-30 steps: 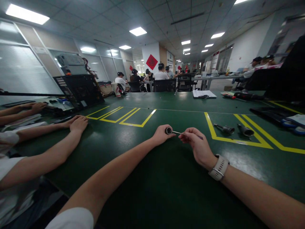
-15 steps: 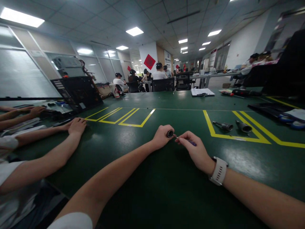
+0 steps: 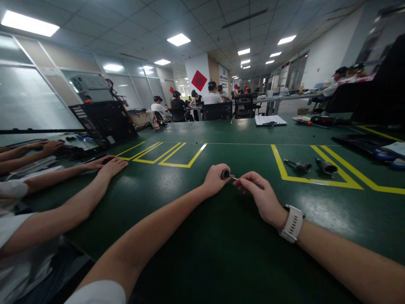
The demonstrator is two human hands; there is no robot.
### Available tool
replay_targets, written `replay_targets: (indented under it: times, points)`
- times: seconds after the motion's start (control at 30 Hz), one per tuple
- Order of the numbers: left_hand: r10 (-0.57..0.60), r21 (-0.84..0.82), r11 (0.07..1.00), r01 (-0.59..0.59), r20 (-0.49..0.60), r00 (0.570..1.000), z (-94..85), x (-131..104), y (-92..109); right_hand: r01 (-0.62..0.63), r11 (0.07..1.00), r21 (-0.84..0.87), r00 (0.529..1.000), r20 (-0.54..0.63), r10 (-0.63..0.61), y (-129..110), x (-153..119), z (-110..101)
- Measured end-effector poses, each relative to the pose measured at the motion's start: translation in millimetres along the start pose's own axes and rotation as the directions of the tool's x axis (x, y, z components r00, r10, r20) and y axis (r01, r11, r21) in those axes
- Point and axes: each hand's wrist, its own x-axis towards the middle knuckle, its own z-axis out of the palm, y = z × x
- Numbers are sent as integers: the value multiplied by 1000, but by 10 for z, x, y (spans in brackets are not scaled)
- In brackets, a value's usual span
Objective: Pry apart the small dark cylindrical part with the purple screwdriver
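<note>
My left hand (image 3: 215, 180) is closed around a dark round metal part (image 3: 225, 174) whose open ring end faces me; the rest of it is hidden in the fingers. Just right of it, my right hand (image 3: 257, 190) pinches a thin screwdriver (image 3: 235, 179) with a purplish handle mostly covered by the palm. Its slim shaft points left at the part's side; whether the tip touches cannot be told. Off to the right, inside yellow tape, lie two grey metal parts with wide open ends, one part (image 3: 299, 166) beside the other part (image 3: 326, 167).
Yellow tape (image 3: 174, 165) marks boxes on the green table (image 3: 177, 232). A co-worker's hands (image 3: 112, 166) rest at the left, near a dark computer case (image 3: 106, 120). Farther back lie a clipboard with paper (image 3: 270, 120) and, at right, a black tray (image 3: 356, 145) and blue-handled scissors (image 3: 389, 158).
My right hand has shifted slightly and turned, covering more of the screwdriver's handle. The left hand keeps its hold on the metal part. The co-worker's hands at the left moved rightward.
</note>
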Motion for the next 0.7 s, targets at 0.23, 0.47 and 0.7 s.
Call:
replay_targets:
  times: [0.23,0.47,0.7]
  points:
    - [9,38,999,-10,29,1000,4,-3,6,-133,973,187,991,15,132,-23,30,-25]
    - [1,-192,981,12,68,998,9,-5,3,-250,899,361,967,55,247,-25,99,-96]
    - [40,19,999,-42,86,996,6,-1,-13,-63,991,120,997,-36,67,-17,22,-8]
